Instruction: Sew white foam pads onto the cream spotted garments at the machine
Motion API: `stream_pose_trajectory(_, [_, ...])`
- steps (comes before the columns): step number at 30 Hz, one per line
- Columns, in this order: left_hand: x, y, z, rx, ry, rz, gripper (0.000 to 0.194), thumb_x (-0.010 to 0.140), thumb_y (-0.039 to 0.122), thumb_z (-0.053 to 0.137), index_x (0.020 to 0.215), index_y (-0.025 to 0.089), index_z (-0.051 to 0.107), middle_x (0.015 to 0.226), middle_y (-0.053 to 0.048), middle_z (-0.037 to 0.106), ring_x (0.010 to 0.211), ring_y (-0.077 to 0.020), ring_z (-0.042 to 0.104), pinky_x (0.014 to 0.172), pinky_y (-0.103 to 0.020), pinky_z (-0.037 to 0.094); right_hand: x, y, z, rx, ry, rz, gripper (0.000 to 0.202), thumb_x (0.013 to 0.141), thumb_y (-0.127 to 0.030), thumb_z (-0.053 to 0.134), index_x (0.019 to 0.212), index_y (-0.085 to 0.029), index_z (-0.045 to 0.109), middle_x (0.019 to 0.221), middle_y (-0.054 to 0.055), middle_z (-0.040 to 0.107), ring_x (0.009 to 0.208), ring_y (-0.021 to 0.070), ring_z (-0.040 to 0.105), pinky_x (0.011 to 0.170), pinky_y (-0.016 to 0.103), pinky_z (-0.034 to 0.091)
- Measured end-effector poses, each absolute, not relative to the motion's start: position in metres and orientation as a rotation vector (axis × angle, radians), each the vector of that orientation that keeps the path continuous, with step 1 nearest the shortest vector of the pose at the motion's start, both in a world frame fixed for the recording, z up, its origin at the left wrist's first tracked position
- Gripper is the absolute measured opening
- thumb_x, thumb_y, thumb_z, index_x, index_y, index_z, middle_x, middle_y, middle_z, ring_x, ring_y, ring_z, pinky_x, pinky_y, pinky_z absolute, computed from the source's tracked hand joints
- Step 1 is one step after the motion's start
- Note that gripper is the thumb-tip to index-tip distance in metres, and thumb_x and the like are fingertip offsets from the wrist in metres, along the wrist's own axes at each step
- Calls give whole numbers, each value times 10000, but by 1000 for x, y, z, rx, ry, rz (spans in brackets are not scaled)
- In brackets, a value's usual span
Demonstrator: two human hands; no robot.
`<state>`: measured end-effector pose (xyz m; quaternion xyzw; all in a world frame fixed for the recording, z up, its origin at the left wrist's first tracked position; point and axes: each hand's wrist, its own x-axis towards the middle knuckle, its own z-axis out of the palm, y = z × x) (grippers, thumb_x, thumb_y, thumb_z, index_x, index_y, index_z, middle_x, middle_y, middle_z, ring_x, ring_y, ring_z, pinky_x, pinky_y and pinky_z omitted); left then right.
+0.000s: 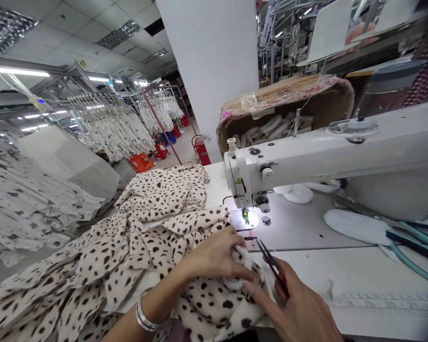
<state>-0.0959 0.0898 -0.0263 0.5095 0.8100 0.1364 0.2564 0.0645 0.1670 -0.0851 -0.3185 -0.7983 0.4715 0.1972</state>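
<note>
Cream fabric with dark spots [214,304] is bunched at the table's front, below the needle area of a white sewing machine [292,161]. My left hand [217,254], with a silver bangle on its wrist, pinches this spotted fabric near a white piece of cloth [244,259]. Dark thread snips with a red part [271,261] sit in my right hand [292,299], blades pointing up and left toward the needle plate. The thumb of that hand reaches the fabric's edge beside my left fingers. Under the lit needle, the presser foot [246,216] has a green part.
More spotted fabric [164,190] spreads left over the table. Behind the machine stands a cardboard box [285,102] holding white rolled pieces. Large scissors with teal-and-black handles [410,242], their blades in a white cover, lie right. Garment racks [110,123] fill the left background.
</note>
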Motion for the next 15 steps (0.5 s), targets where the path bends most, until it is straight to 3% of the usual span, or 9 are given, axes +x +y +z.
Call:
stream_pose_trajectory(5, [-75,72,-35,1306,2401,709,183,684,238,705,817,194,587,952,-8,581,867,-192,563,737,-269,432,60,178,-95,-745,-2332,1308,335,875,-491,474,647,-247,504,558,-39,491,512,153,490,523,266,356])
stream_pose_trajectory(10, [-58,64,-56,1169,2520,1101,314,730,119,580,1019,208,496,755,42,536,628,-121,488,597,-230,375,59,186,-100,-645,-2305,1374,388,923,-507,420,643,-239,448,581,-39,479,534,140,473,521,249,363])
stream_pose_trajectory(13, [-56,63,-69,1308,2536,1177,182,760,101,536,850,206,418,741,29,464,606,-110,425,554,-226,320,56,189,-105,-539,-2307,1362,381,948,-503,410,693,-238,510,612,-32,545,548,143,518,532,245,389])
stream_pose_trajectory(15, [-59,65,-73,1449,2509,1167,198,775,84,509,727,199,355,829,-11,475,657,-111,429,569,-228,315,55,192,-107,-520,-2302,1251,355,955,-476,425,715,-237,532,619,-32,555,537,138,525,535,244,396])
